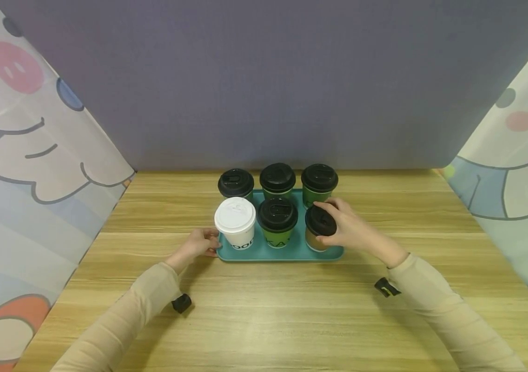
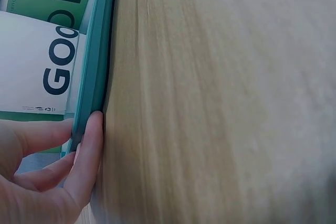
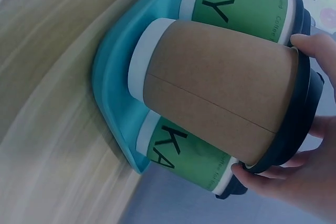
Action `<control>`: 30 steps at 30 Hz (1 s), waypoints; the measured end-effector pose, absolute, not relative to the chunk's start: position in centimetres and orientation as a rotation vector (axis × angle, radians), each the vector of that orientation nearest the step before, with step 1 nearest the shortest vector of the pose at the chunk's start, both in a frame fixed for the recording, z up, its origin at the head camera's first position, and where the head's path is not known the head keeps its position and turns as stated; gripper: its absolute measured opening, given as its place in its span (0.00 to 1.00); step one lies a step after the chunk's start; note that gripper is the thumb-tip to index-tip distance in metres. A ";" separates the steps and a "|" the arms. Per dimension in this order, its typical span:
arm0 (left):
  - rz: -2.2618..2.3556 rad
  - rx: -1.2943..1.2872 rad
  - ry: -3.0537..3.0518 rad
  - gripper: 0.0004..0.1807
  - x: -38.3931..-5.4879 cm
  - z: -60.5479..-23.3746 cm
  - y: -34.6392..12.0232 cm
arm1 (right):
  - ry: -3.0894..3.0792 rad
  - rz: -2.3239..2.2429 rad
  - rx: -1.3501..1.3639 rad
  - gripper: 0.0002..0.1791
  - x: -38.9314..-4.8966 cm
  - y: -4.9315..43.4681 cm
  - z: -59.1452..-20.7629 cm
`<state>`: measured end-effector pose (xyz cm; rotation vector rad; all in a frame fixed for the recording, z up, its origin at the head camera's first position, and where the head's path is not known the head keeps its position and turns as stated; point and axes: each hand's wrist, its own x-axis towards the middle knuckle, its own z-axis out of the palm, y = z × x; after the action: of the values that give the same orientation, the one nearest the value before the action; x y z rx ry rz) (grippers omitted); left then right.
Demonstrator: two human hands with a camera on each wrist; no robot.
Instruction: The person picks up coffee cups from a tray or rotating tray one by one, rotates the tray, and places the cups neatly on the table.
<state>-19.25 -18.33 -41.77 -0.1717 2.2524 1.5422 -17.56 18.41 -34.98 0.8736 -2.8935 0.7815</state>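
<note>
My left hand (image 1: 201, 242) pinches the left end of a teal tray (image 1: 298, 249), thumb above the rim and fingers at its outer side in the left wrist view. My right hand (image 1: 351, 227) grips a brown paper coffee cup (image 3: 215, 87) around its black lid (image 1: 321, 221), at the tray's front right corner. Whether that cup's base touches the tray cannot be told. Beside it stands a green cup with a black lid (image 1: 277, 238), and left of that a white cup with a white lid (image 1: 239, 235), nearest my left hand.
Behind, in a back row, are three black-lidded cups: left (image 1: 236, 182), middle (image 1: 278, 178) and right (image 1: 320, 178). The wooden table (image 1: 273, 310) ends at a grey panel (image 1: 273, 93). Cartoon-printed cloths (image 1: 17, 170) hang at both sides.
</note>
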 end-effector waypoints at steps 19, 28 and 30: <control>1.526 -0.160 2.241 0.24 -19.4 -41.6 -18.3 | -2.749 0.696 0.846 0.39 -18.5 21.5 -32.9; 1.536 -0.176 2.234 0.24 -19.5 -41.7 -18.3 | -2.778 0.702 0.771 0.39 -19.4 23.2 -32.2; 1.536 -0.183 2.233 0.24 -19.5 -41.7 -18.3 | -2.817 0.705 0.733 0.39 -19.6 23.6 -32.0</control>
<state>-19.50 -18.32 -41.68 -0.1829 2.2330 1.5360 -19.59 23.56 -31.98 0.7331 -2.8169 0.7053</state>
